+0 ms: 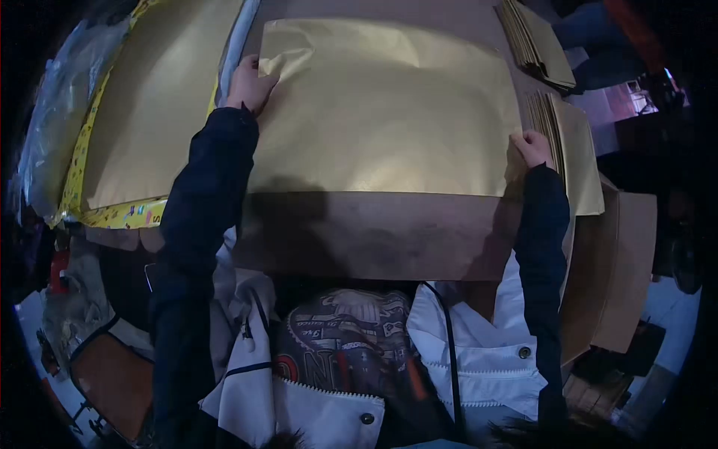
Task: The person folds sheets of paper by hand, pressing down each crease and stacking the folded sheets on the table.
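A wide, gold-brown paper sheet [381, 112] spans the space between my two hands over the table [374, 236]. My left hand [253, 84] pinches its left edge near the upper corner, where the paper creases. At the opposite edge, lower down, my right hand [532, 148] grips the sheet with curled fingers. The sheet's near edge runs almost straight across, with the bare tabletop showing in front of it. Whether it is a single layer or a folded one, I cannot tell.
To the left lies a large stack of brown paper [149, 97] in yellow patterned wrapping [123, 215], beside clear plastic [63, 112]. Folded brown paper bundles [572, 142] stand at right, near a cardboard box [617, 269]. A brown-seated chair [112, 382] is at lower left.
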`<state>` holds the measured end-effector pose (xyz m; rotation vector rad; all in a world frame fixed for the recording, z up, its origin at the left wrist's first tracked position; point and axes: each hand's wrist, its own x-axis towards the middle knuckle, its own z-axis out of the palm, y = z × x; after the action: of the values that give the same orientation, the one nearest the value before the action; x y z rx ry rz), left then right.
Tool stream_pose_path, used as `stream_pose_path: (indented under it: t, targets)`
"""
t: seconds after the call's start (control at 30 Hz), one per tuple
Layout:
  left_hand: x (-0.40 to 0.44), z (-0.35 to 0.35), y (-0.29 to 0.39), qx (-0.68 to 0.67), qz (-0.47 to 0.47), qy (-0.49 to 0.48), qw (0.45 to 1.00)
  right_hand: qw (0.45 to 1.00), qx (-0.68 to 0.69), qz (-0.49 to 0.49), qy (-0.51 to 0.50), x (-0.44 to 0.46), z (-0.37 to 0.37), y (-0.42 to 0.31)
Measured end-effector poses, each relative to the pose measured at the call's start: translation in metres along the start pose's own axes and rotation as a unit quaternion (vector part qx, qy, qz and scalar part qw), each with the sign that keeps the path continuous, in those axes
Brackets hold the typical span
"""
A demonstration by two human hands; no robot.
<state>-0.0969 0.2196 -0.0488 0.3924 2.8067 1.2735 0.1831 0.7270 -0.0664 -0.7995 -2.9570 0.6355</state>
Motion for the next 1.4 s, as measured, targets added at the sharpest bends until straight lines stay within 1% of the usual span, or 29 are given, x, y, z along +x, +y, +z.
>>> stream_pose_path:
  t: [0.07, 0.1, 0.13, 0.17, 0.2, 0.27, 0.33, 0.37, 0.4, 0.43, 0.47, 0.5, 0.53, 0.57, 0.63, 0.67, 0.7, 0.77, 0.8, 0.87, 0.9, 0.93, 0.97, 1.03, 1.13, 1.23, 1.3, 1.37, 1.4]
  targets:
    - [0.004, 0.004, -0.001, 0.016, -0.045, 0.014, 0.999, 0.999, 0.026, 0.019, 0.007, -0.004, -0.007, -0.015]
    - [0.011, 0.006, -0.007, -0.014, -0.021, 0.002, 1.000, 0.999, 0.025, -0.017, 0.027, 0.000, -0.005, -0.012]
    - [0.013, 0.011, -0.015, -0.018, -0.037, 0.012, 0.999, 1.000, 0.004, 0.003, 0.030, 0.003, -0.004, -0.009]
    - [-0.002, 0.005, 0.009, -0.022, -0.054, 0.023, 0.998, 0.999, -0.019, 0.023, 0.033, 0.004, -0.007, -0.019]
    - [-0.001, 0.005, 0.006, 0.048, -0.017, 0.058, 0.997, 0.999, -0.021, -0.015, 0.046, 0.009, -0.003, -0.018]
    - [0.001, 0.005, 0.008, 0.076, -0.052, 0.055, 0.994, 0.998, -0.049, 0.008, 0.026, 0.010, -0.002, -0.023]
    - [0.020, 0.013, -0.023, 0.088, -0.036, 0.063, 0.993, 0.998, -0.041, 0.010, 0.050, 0.006, -0.001, -0.029]
    - [0.016, 0.011, -0.015, 0.099, -0.036, 0.062, 0.993, 0.998, -0.044, 0.022, 0.039, 0.008, -0.001, -0.028]
    - [0.022, 0.013, -0.025, 0.129, -0.016, 0.085, 0.988, 0.998, -0.047, 0.035, 0.026, 0.009, -0.001, -0.028]
    - [0.022, 0.013, -0.026, 0.131, -0.014, 0.082, 0.988, 0.998, -0.020, 0.020, 0.053, 0.009, 0.003, -0.025]
    - [0.022, 0.012, -0.026, 0.149, -0.006, 0.076, 0.986, 0.998, -0.019, 0.022, 0.052, 0.009, 0.003, -0.024]
    - [0.022, 0.009, -0.026, 0.165, 0.003, 0.072, 0.984, 0.999, -0.021, 0.031, 0.030, 0.009, -0.001, -0.027]
    - [0.031, 0.009, -0.040, 0.157, -0.001, 0.044, 0.987, 0.999, -0.022, 0.040, 0.005, 0.010, -0.003, -0.026]
    - [0.031, 0.008, -0.040, 0.156, 0.001, 0.043, 0.987, 0.999, -0.022, 0.043, 0.007, 0.010, -0.004, -0.026]
    - [0.027, 0.010, -0.041, 0.166, 0.017, 0.070, 0.984, 0.999, 0.022, 0.023, -0.037, 0.010, -0.005, -0.022]
    - [0.022, 0.012, -0.034, 0.137, -0.006, 0.082, 0.987, 0.998, 0.028, 0.032, -0.035, 0.009, -0.005, -0.021]
    - [0.019, 0.014, -0.033, 0.135, -0.002, 0.079, 0.988, 0.998, 0.027, 0.037, -0.033, 0.008, -0.005, -0.020]
    - [0.014, 0.015, -0.029, 0.116, 0.005, 0.112, 0.987, 0.989, 0.111, 0.049, -0.081, 0.005, -0.008, -0.016]
    - [0.006, 0.009, -0.010, 0.146, -0.012, 0.081, 0.986, 0.990, 0.109, 0.053, -0.078, 0.005, -0.009, -0.013]
    - [0.009, 0.017, -0.020, 0.126, 0.019, 0.147, 0.981, 0.991, 0.106, 0.026, -0.071, 0.006, -0.007, -0.013]
    - [0.007, 0.011, -0.017, 0.129, 0.033, 0.106, 0.985, 0.992, 0.105, 0.012, -0.066, 0.005, -0.007, -0.013]
    - [0.007, 0.011, -0.015, 0.132, 0.026, 0.099, 0.986, 0.997, 0.069, 0.001, -0.036, 0.005, -0.006, -0.013]
    - [0.009, 0.010, -0.016, 0.135, 0.017, 0.091, 0.986, 0.997, 0.067, 0.002, -0.033, 0.005, -0.006, -0.012]
    - [0.014, 0.013, -0.030, 0.102, 0.028, 0.102, 0.989, 0.997, 0.062, -0.028, -0.021, 0.007, -0.002, -0.009]
    - [0.014, 0.011, -0.030, 0.126, 0.014, 0.092, 0.988, 0.997, 0.067, -0.018, -0.024, 0.003, -0.008, -0.018]
    - [0.011, 0.008, -0.026, 0.150, 0.031, 0.110, 0.982, 0.998, 0.067, -0.011, 0.001, 0.000, -0.007, -0.022]
    - [0.017, 0.007, -0.031, 0.141, -0.001, 0.087, 0.986, 0.996, 0.084, -0.003, -0.008, 0.001, -0.004, -0.019]
    - [0.018, 0.007, -0.033, 0.134, -0.004, 0.078, 0.988, 0.995, 0.099, 0.003, -0.017, 0.005, -0.001, -0.014]
    - [0.017, 0.006, -0.033, 0.126, -0.008, 0.070, 0.990, 0.995, 0.101, -0.014, -0.024, 0.008, 0.001, -0.009]
